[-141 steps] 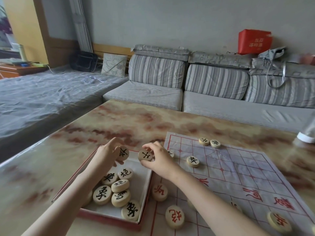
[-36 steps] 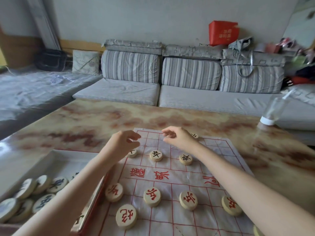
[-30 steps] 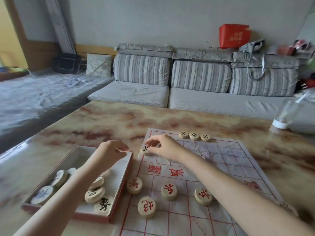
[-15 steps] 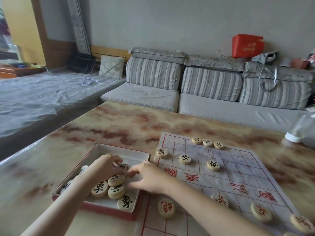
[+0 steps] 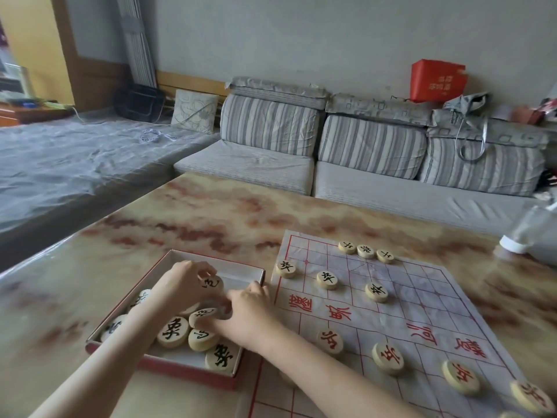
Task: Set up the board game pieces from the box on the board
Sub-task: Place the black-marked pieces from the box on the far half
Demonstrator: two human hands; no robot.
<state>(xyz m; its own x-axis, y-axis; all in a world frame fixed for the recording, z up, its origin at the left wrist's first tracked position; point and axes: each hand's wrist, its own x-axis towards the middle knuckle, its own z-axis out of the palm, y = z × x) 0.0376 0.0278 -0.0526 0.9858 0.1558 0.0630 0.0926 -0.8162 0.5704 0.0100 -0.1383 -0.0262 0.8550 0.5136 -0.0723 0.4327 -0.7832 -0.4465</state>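
A shallow red-edged box sits left of the paper board and holds several round wooden pieces with black characters. My left hand is inside the box, its fingertips closed on one black-marked piece lifted above the others. My right hand reaches into the box from the right, fingers pinching another black-marked piece. On the board, three black pieces line the far edge, three more stand in a row below, and red-marked pieces stand on the near half.
The board and box lie on a marbled brown table. A clear plastic bottle stands at the table's right edge. Behind is a grey striped sofa with a red bag on top.
Both hands came back from the board's far side into the box. Since half a second ago my left hand has lifted one piece and my right hand has closed on another.
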